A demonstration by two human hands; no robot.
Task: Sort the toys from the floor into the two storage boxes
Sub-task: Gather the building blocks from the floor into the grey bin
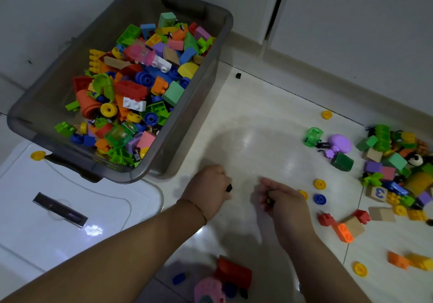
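Glossy pale floor tiles (246,115) meet white cabinet doors (351,21) split by a dark vertical gap (275,10).

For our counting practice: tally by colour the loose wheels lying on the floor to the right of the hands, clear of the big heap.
Yellow wheels: 4 (one partly behind the right hand)
Blue wheels: 1
Total: 5

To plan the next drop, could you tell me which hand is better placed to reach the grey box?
Probably the left hand: it pinches a small black piece right beside the grey box, while the right hand, gripping something small, lies farther off.
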